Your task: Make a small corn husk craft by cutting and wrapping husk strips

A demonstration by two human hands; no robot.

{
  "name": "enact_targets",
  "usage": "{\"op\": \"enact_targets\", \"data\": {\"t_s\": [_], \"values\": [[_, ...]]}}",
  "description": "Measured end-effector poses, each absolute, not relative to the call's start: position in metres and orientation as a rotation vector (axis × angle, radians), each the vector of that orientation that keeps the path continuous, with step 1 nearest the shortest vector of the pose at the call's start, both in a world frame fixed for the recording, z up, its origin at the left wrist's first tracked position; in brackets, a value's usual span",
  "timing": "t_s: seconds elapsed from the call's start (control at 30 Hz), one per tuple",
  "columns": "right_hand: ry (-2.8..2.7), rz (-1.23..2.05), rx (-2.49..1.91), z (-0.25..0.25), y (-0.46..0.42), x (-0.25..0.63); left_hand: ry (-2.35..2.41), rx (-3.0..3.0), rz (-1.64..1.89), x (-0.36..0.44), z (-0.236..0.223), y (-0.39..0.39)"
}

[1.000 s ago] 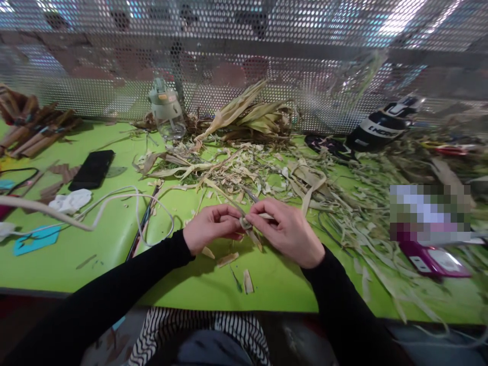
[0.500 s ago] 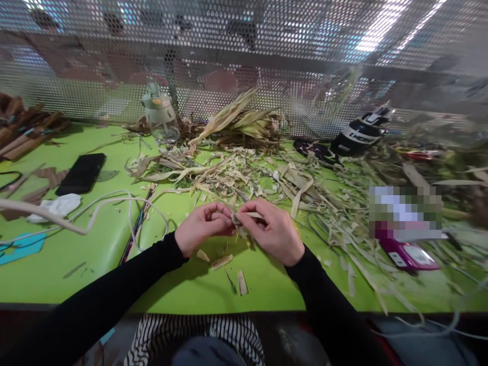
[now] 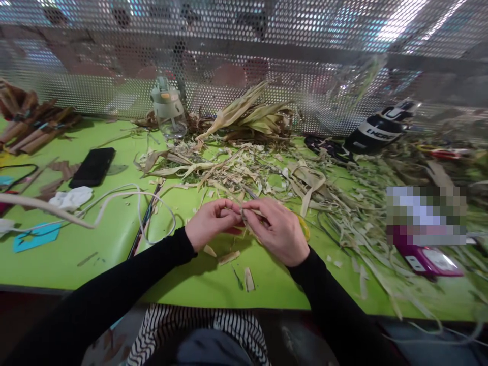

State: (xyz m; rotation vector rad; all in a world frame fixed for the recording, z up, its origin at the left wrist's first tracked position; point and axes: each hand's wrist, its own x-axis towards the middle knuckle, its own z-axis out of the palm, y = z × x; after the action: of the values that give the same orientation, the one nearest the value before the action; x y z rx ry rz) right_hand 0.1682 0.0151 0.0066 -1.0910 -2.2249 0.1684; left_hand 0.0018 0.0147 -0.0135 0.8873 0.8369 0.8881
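Fingertip to fingertip, my left hand and my right hand meet low over the green table. Both are closed in a pinch on a small strip of dried corn husk, most of it hidden by the fingers. Beneath my hands lie a few cut husk pieces and a thin green scrap. Part of a yellow ring-shaped thing shows from behind my right hand. Just beyond the hands spreads a heap of husk shreds.
Left are a white cable, a black phone, crumpled tissue and brown rolled bundles. A clear bottle and husk bundle stand by the perforated screen. Right are a black bottle and magenta object.
The view has shifted slightly left, so everything sits further right in the picture. Both hands keep their pinch on the husk strip, with only small finger movement.
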Motion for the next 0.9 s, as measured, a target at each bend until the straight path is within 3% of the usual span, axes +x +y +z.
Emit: {"op": "enact_targets", "data": {"t_s": [0.37, 0.67, 0.9], "values": [[-2.025, 0.372, -1.202, 0.008, 0.01, 0.163, 0.806, 0.934, 0.945, 0.003, -0.011, 0.013], [-2.27, 0.342, -1.019, 0.018, 0.016, 0.179, 0.829, 0.929, 0.94, 0.0, -0.012, 0.016], [-2.198, 0.269, -1.162, 0.013, 0.011, 0.172, 0.821, 0.998, 0.961, 0.004, -0.014, 0.012]]}}
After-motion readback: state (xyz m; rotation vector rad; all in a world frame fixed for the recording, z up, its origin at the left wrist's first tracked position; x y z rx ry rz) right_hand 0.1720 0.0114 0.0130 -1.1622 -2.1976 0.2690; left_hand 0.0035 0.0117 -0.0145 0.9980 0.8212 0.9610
